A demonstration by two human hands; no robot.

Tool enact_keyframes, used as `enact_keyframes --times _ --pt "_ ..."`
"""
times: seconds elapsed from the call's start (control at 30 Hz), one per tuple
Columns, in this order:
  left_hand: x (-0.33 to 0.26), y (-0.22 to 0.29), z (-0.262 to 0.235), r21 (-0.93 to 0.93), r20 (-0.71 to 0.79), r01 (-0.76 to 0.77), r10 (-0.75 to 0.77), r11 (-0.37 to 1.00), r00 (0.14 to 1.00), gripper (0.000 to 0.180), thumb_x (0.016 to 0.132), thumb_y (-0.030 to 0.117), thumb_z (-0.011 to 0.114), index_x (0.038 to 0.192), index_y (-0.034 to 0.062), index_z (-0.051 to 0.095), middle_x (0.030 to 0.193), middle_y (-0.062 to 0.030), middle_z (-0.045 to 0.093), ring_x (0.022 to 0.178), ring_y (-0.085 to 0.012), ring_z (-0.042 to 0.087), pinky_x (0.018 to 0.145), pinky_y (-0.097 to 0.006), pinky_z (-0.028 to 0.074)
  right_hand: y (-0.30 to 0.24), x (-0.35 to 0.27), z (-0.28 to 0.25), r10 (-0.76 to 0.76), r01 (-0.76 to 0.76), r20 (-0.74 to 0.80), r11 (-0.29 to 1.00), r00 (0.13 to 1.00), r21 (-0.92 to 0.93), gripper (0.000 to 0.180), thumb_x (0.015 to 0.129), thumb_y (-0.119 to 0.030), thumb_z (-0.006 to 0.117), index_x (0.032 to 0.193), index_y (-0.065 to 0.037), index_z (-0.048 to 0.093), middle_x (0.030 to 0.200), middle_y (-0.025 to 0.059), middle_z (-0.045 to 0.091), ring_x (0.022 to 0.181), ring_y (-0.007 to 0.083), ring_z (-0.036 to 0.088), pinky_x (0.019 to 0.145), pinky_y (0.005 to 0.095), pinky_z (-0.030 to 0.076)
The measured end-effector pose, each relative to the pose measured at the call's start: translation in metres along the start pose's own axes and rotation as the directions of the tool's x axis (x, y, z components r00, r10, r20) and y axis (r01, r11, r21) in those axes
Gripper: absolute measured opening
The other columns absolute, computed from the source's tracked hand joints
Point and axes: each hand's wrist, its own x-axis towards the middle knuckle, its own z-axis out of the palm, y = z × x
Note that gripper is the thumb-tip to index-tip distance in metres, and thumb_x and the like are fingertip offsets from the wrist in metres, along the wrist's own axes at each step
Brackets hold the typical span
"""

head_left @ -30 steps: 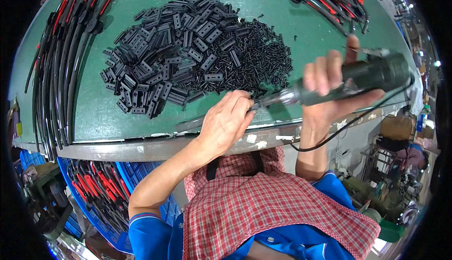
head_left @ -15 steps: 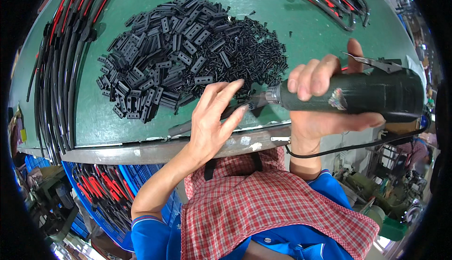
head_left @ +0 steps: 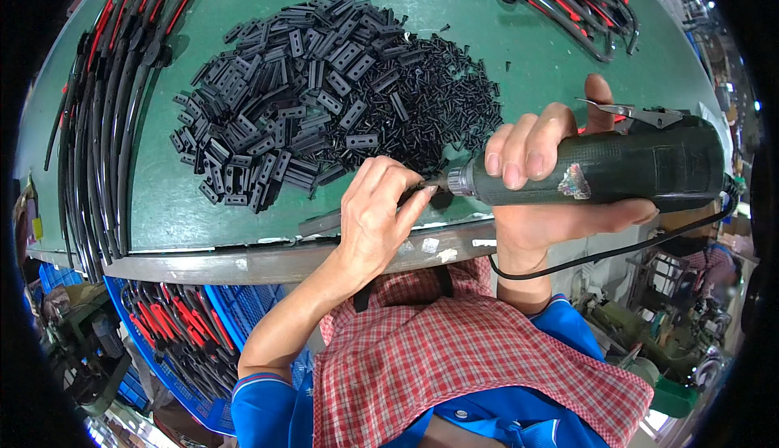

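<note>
My right hand (head_left: 526, 154) grips a dark green electric screwdriver (head_left: 641, 164) lying sideways, with a metal lever (head_left: 649, 114) along its top and a black cord at its far end. Its bit points left and meets the fingertips of my left hand (head_left: 373, 217). Those fingers are closed around a long black bar-shaped part (head_left: 320, 225) near the table's front edge; most of the part is hidden by the hand. Whether a screw sits at the bit tip is too small to tell. Just beyond lie heaped black two-hole blocks (head_left: 284, 99) and small black screws (head_left: 458, 83).
Long black-and-red curved arms (head_left: 109, 140) lie in a bundle on the left of the green table (head_left: 195, 225). Another such bundle (head_left: 568, 6) is at the far right. Below the table edge stands a blue basket (head_left: 219, 310) with more of them.
My left fingers, spread before, have closed in at the part. The screwdriver has shifted slightly left, bringing its bit to the left fingertips.
</note>
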Motion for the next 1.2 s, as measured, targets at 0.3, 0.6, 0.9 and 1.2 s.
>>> enact_keyframes --times 0.3,0.6,0.9,1.2 --pt "-0.004 -0.005 0.003 0.034 -0.070 -0.246 0.247 0.969 0.966 0.022 0.065 0.003 0.078 0.084 0.0018 0.067 0.082 -0.0078 0.062 0.073 -0.0227 0.059 0.064 -0.032 0.049 -0.007 0.002 -0.007 0.142 -0.139 -0.040 0.988 0.989 0.074 0.101 0.078 -0.079 0.047 0.140 0.000 0.032 0.069 0.0034 0.048 0.055 0.0162 0.050 0.053 0.0336 0.043" --pt "0.001 0.012 -0.011 0.072 0.028 -0.180 0.179 0.981 0.984 0.041 0.065 0.014 0.077 0.103 0.0009 0.067 0.096 -0.0092 0.060 0.090 -0.0266 0.057 0.077 -0.037 0.049 -0.021 -0.005 -0.006 0.120 -0.109 -0.164 0.991 0.979 0.076 0.098 0.079 -0.079 0.045 0.139 -0.002 0.036 0.069 0.0029 0.045 0.054 0.0161 0.047 0.054 0.0339 0.042" --pt "-0.010 0.000 -0.015 0.196 0.166 -0.117 0.085 0.973 0.982 0.031 0.075 0.011 0.070 0.104 0.0005 0.065 0.097 -0.0104 0.059 0.087 -0.0280 0.057 0.076 -0.038 0.048 -0.012 -0.009 0.012 0.041 -0.035 0.051 0.992 0.998 -0.119 0.107 0.070 -0.083 0.050 0.139 -0.004 0.036 0.070 0.0067 0.050 0.054 0.0194 0.052 0.051 0.0361 0.045" --pt "-0.015 -0.012 -0.012 0.117 0.112 -0.122 0.109 0.986 0.988 0.029 0.072 0.008 0.068 0.099 -0.0016 0.066 0.092 -0.0085 0.060 0.081 -0.0253 0.057 0.073 -0.035 0.049 -0.005 -0.006 0.023 0.504 -0.438 0.112 0.823 0.856 -0.361 0.073 0.078 -0.038 0.073 0.134 -0.003 0.039 0.068 0.0097 0.056 0.057 0.0224 0.055 0.057 0.0370 0.048"
